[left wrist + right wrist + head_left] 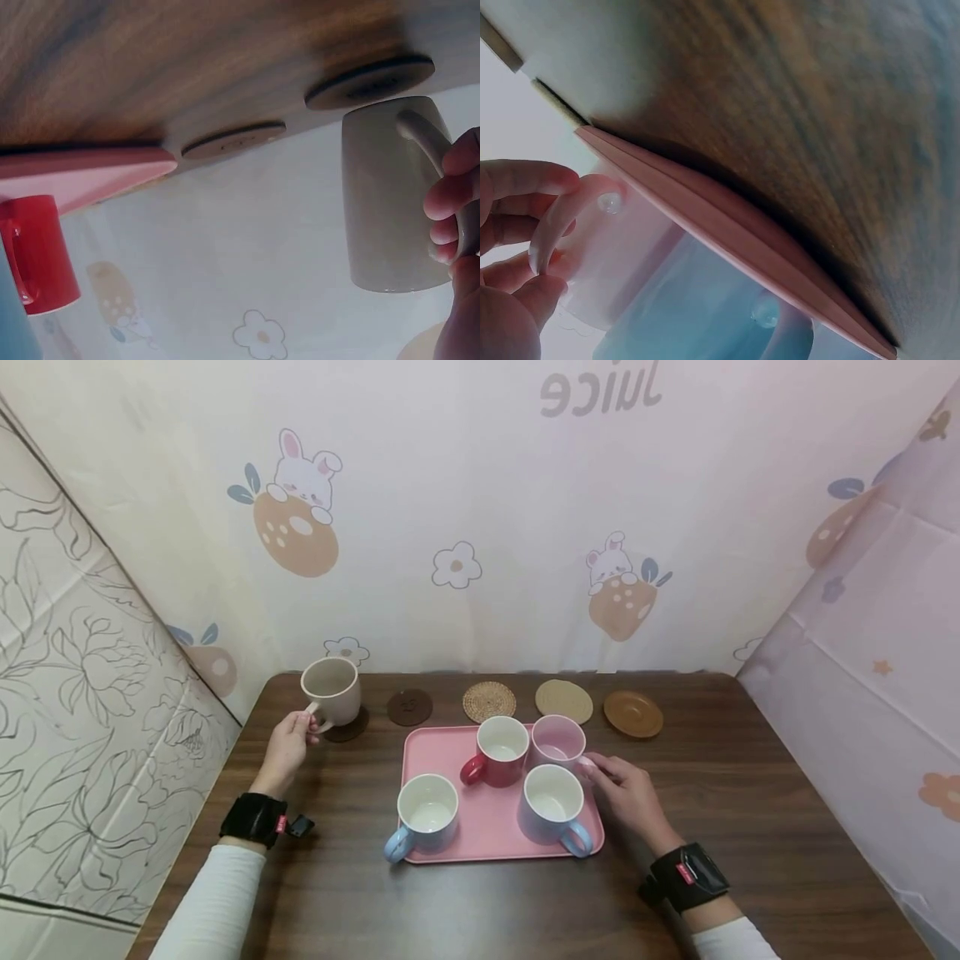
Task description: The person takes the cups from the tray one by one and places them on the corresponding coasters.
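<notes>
On the dark wooden desk (750,793), the left hand (288,747) grips the beige mug (332,691) by its handle over a dark coaster (348,727), while the right hand (630,793) pinches the pink mug's (557,742) handle on the pink tray (487,818).

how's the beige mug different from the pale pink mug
The beige mug is held at the dark coaster off the tray; the pale pink mug sits on the pink tray. The left hand grips the beige mug's handle, the right hand the pink one's. Both stand upright.
</notes>
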Demonstrator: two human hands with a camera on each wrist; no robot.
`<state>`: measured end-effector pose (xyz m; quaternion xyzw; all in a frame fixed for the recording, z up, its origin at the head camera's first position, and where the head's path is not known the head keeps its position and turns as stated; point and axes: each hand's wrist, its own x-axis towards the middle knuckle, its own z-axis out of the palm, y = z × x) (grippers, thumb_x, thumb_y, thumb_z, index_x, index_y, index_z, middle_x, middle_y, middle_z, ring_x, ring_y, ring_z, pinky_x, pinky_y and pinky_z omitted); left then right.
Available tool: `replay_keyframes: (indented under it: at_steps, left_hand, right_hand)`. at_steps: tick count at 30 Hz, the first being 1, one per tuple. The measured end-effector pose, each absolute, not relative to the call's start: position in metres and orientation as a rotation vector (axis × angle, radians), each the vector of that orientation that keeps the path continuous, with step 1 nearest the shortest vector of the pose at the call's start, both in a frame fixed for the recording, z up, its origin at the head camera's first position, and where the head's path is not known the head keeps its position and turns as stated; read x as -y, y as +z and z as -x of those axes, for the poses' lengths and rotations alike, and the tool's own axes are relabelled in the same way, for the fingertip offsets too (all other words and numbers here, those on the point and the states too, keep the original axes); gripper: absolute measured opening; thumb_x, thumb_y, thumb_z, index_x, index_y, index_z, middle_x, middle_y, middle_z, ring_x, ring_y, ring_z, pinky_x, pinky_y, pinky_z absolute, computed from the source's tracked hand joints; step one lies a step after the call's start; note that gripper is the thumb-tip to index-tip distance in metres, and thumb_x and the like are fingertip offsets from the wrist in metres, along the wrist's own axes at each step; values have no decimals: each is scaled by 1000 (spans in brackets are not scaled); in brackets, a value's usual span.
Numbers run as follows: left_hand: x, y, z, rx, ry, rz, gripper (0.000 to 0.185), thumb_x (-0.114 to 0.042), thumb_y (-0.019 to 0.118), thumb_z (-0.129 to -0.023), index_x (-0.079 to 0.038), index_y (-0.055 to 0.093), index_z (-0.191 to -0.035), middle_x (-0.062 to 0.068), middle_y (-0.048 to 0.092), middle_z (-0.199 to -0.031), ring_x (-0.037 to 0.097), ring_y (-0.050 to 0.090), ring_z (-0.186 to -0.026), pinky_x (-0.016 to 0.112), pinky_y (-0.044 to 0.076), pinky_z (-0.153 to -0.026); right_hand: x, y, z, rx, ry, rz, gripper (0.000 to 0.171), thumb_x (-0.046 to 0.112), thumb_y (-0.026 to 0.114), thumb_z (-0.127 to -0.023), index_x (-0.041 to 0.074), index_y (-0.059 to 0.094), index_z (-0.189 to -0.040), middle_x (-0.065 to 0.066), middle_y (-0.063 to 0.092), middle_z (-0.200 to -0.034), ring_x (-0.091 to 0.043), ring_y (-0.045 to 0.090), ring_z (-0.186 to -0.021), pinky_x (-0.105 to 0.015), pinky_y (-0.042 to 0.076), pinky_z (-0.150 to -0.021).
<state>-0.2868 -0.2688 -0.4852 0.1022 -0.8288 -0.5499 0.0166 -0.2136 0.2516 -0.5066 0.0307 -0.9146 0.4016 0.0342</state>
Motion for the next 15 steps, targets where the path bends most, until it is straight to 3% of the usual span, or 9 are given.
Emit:
replay_keyframes:
  at_steps: [9,15]
  left_hand:
    - [270,-495,283,2591,-1745,-385,43,-28,23,-108,8,44,-119,5,50,-102,1,52,-76,29,46,-84]
    - [267,-494,282,2526,-1835,-357,42,-26,25,-108,10,43,-119,2,49,-100,3,53,-80,20,46,-80]
  right_hand:
    - [-251,-511,213,2778,1239,-101,38,35,61,-96,10,67,-124,-7,70,-98,-16,58,-79,-23,50,-66]
    - [-253,-513,214,2730,1228,-130,34,30,64,-95,10,68,-122,-7,71,-95,-13,57,-77,-22,50,-66]
